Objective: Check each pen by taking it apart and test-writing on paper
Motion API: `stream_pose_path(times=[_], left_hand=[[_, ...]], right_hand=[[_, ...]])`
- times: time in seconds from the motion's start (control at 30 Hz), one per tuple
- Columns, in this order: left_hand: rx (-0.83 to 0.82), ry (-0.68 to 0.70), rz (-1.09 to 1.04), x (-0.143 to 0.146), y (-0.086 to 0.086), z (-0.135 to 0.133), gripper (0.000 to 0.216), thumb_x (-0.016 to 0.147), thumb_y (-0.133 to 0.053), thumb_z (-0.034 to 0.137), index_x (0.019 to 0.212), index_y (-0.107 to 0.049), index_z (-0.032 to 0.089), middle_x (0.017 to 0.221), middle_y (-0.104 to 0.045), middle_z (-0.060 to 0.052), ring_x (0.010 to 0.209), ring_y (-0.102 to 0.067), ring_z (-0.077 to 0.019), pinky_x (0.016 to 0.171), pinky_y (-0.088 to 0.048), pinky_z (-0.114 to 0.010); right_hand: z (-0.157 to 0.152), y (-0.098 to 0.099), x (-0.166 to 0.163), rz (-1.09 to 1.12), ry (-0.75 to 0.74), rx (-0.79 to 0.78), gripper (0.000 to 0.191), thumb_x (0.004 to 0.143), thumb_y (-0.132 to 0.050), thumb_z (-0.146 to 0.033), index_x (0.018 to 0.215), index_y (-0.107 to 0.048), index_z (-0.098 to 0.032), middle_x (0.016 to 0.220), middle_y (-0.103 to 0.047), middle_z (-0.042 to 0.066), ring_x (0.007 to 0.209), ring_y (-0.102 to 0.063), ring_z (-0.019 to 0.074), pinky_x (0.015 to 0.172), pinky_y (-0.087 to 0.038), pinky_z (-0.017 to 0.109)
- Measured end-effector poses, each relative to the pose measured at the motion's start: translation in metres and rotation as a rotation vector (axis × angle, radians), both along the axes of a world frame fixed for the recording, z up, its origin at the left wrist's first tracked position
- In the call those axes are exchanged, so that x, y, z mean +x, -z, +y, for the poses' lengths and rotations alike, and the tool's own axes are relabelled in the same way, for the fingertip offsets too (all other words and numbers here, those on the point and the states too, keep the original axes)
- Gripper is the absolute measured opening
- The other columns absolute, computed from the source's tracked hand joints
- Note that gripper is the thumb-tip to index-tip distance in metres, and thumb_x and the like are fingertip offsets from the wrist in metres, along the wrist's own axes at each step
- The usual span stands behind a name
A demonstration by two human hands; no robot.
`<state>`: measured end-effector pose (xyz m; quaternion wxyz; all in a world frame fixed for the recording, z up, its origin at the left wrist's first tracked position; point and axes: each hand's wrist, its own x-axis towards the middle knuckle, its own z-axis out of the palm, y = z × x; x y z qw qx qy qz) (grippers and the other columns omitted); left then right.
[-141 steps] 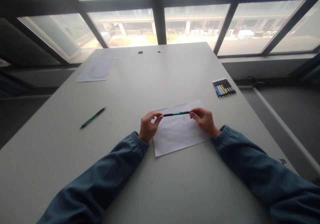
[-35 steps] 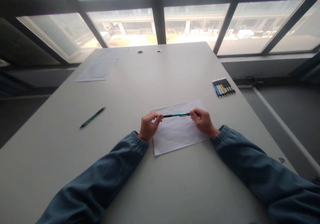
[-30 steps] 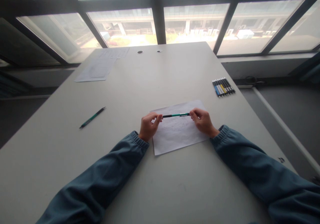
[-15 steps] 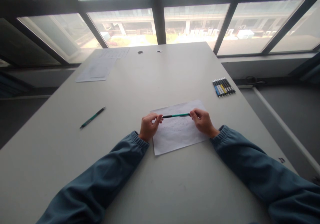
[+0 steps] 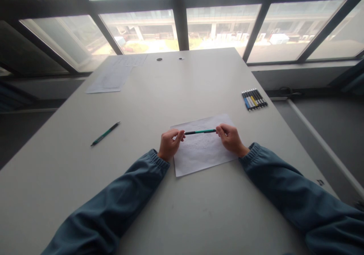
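A green and black pen [image 5: 200, 132] is held level between both hands just above a white sheet of paper [image 5: 203, 152] with faint marks. My left hand [image 5: 168, 144] pinches the pen's left tip with curled fingers. My right hand [image 5: 231, 138] grips the pen's right end, fingers closed round it. Both forearms in blue sleeves rest on the grey table [image 5: 159, 96].
Another green pen [image 5: 105, 133] lies alone at the left. A row of several pens [image 5: 254, 99] sits near the table's right edge. Loose papers [image 5: 112, 77] lie at the far left, near two small round holes [image 5: 159, 59]. Large windows stand behind the table.
Hardly anything has changed; the pen has stayed between the two hands, with only a slight shift of the fingers and the paper over the last seconds.
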<state>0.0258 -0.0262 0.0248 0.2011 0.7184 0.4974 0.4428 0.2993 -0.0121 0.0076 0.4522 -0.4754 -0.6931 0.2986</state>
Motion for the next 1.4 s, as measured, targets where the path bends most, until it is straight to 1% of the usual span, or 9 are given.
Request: stream_pose_path(times=[0.37,0.63,0.77,0.87,0.93,1.0,1.1,1.27,1.4], left_hand=[[0.008,0.008,0.007,-0.0005,0.0003,0.0005,0.050,0.099,-0.052,0.045,0.058,-0.064,0.018,0.057,-0.065,-0.001,0.056,-0.062,-0.0138,0.066,-0.049,-0.028],[0.041,0.002,-0.029,-0.0003,-0.0004,0.0001,0.045,0.097,-0.056,0.046,0.061,-0.065,0.019,0.066,-0.070,-0.003,0.066,-0.066,-0.0159,0.071,-0.052,-0.030],[0.048,0.013,-0.033,-0.0015,0.0021,0.0010,0.042,0.096,-0.058,0.044,0.063,-0.067,0.019,0.069,-0.071,-0.004,0.068,-0.066,-0.0165,0.073,-0.052,-0.030],[0.046,0.045,-0.016,-0.0020,0.0040,0.0020,0.040,0.096,-0.059,0.042,0.065,-0.068,0.019,0.069,-0.071,-0.004,0.069,-0.066,-0.0165,0.073,-0.052,-0.030],[0.038,0.048,-0.019,-0.0017,0.0048,0.0023,0.033,0.095,-0.061,0.041,0.074,-0.072,0.019,0.075,-0.073,-0.005,0.073,-0.067,-0.0169,0.072,-0.052,-0.030],[0.025,0.025,-0.033,-0.0012,0.0052,0.0023,0.025,0.094,-0.063,0.040,0.094,-0.076,0.019,0.082,-0.076,-0.006,0.077,-0.068,-0.0174,0.072,-0.052,-0.030],[0.044,0.026,-0.033,-0.0005,0.0054,0.0020,0.027,0.091,-0.068,0.039,0.111,-0.073,0.020,0.085,-0.077,-0.006,0.078,-0.068,-0.0176,0.072,-0.052,-0.031],[0.135,0.030,0.002,0.0005,0.0049,0.0019,0.013,0.090,-0.070,0.031,0.095,-0.074,0.021,0.085,-0.073,-0.005,0.075,-0.066,-0.0162,0.072,-0.053,-0.031],[0.127,0.006,0.000,0.0010,0.0049,0.0020,0.013,0.090,-0.070,0.033,0.091,-0.074,0.021,0.083,-0.073,-0.005,0.076,-0.066,-0.0170,0.074,-0.053,-0.032]], right_hand=[[-0.0003,-0.0005,-0.0002,-0.010,0.002,0.004,0.041,0.099,-0.050,-0.046,0.070,-0.060,-0.019,0.059,-0.048,-0.001,0.056,-0.042,0.0133,0.057,-0.035,0.029],[0.0002,-0.0024,-0.0027,0.134,0.014,-0.071,0.046,0.098,-0.050,-0.054,0.072,-0.064,-0.019,0.064,-0.060,0.002,0.060,-0.053,0.0149,0.059,-0.043,0.029],[0.0014,-0.0025,-0.0064,0.311,-0.005,-0.143,0.035,0.088,-0.067,-0.053,0.089,-0.071,-0.018,0.071,-0.067,0.003,0.061,-0.061,0.0155,0.060,-0.050,0.029],[0.0017,-0.0033,-0.0085,0.356,-0.028,-0.196,0.033,0.080,-0.077,-0.049,0.089,-0.072,-0.017,0.068,-0.068,0.002,0.059,-0.062,0.0151,0.058,-0.051,0.028],[0.0016,-0.0042,-0.0089,0.355,-0.035,-0.205,0.032,0.080,-0.077,-0.048,0.085,-0.072,-0.017,0.065,-0.068,0.002,0.058,-0.062,0.0147,0.057,-0.051,0.028],[0.0015,-0.0054,-0.0086,0.349,-0.027,-0.201,0.031,0.080,-0.077,-0.047,0.082,-0.072,-0.016,0.065,-0.068,0.002,0.058,-0.062,0.0145,0.057,-0.051,0.028],[0.0012,-0.0067,-0.0076,0.359,-0.012,-0.208,0.031,0.081,-0.076,-0.047,0.081,-0.072,-0.016,0.064,-0.068,0.003,0.057,-0.062,0.0146,0.056,-0.051,0.028],[0.0011,-0.0065,-0.0069,0.384,-0.020,-0.229,0.032,0.082,-0.075,-0.048,0.080,-0.071,-0.016,0.062,-0.067,0.002,0.056,-0.059,0.0137,0.054,-0.049,0.027],[0.0009,-0.0063,-0.0067,0.373,-0.030,-0.235,0.034,0.082,-0.074,-0.051,0.080,-0.071,-0.017,0.062,-0.067,0.002,0.055,-0.058,0.0136,0.053,-0.048,0.027]])
